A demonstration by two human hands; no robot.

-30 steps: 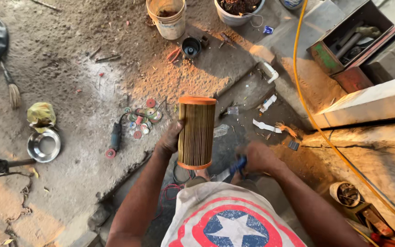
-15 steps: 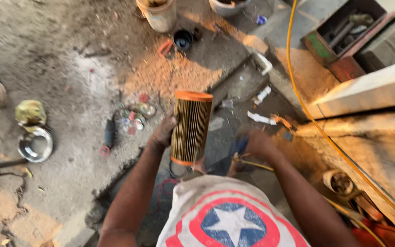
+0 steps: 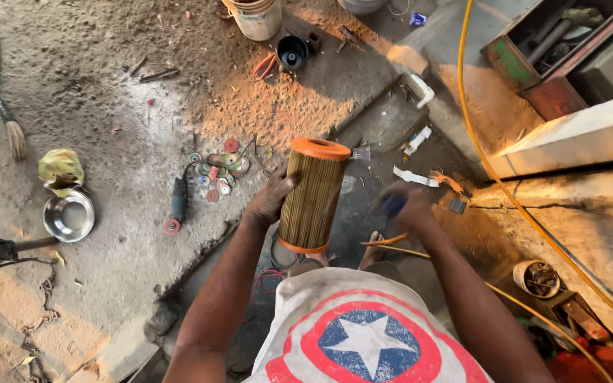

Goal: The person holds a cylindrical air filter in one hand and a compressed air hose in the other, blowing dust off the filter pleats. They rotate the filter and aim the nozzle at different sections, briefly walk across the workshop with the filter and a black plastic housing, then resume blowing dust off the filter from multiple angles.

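Note:
My left hand (image 3: 269,200) grips the side of a cylindrical air filter (image 3: 312,197) with tan pleated paper and orange end caps, held upright in front of my chest. To the right of the filter, my right hand (image 3: 407,207) is closed around a small blue-handled tool (image 3: 392,204), blurred by motion. A thin yellow hose (image 3: 384,243) runs from below that hand toward the lower right. Below both hands is my white shirt with a red and blue star roundel (image 3: 363,342).
On the dirty concrete floor lie an angle grinder (image 3: 177,206) with several coloured discs, a steel bowl (image 3: 69,215), a brush (image 3: 13,132), a white bucket (image 3: 255,15) and a black cup (image 3: 292,51). A metal toolbox (image 3: 549,50) and a concrete ledge (image 3: 583,135) stand at the right.
The view has shifted slightly. My left hand keeps the filter upright. My right hand has risen a little beside the filter with the blue tool.

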